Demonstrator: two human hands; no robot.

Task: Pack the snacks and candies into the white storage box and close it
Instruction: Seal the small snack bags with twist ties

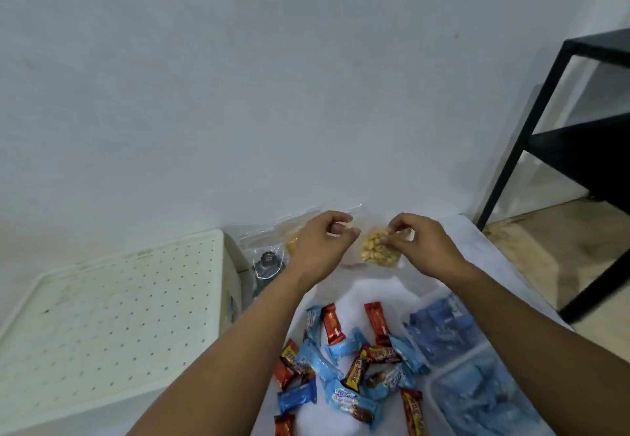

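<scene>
A clear plastic bag of yellow nut-like snacks (376, 252) is held upright at the far end of the white surface. My left hand (318, 243) pinches its faint clear top edge on the left. On the right side, my right hand (421, 244) pinches the bag just above the snacks. Several wrapped candies (344, 360) in blue, red and brown wrappers lie scattered nearer to me. The white storage box (102, 316) stands at the left with its perforated lid on top.
Two more clear bags (271, 260), one with dark pieces and one with yellow, lean between the box and my left hand. Two clear tubs of blue wrappers (443, 331) sit at the right. A black shelf frame (545, 121) stands beyond.
</scene>
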